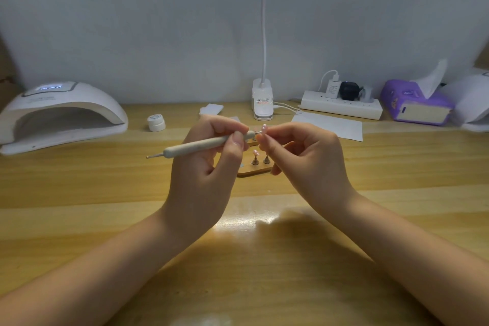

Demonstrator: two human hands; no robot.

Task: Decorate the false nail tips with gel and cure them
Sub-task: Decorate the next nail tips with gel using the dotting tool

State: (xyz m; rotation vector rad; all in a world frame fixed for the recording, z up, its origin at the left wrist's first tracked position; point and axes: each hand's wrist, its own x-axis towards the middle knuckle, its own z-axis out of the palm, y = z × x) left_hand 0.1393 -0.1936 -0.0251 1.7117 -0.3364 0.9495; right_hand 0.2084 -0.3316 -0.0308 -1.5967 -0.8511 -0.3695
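Mid-decorating: left hand (pixel 209 159) gripping the dotting tool (pixel 201 146), right hand (pixel 299 156) fingers (pixel 264 137) pinching a pink nail tip (pixel 264 128) just above the wooden stand (pixel 254 172), tool end right at the tip. Probably calls for steady dabs, then over to the curing lamp (pixel 60 114), far left of the stand on the counter (pixel 105 193).

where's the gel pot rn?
Head view, left of centre: the small white gel pot stands on the wooden table, between the curing lamp and the desk lamp's clip base.
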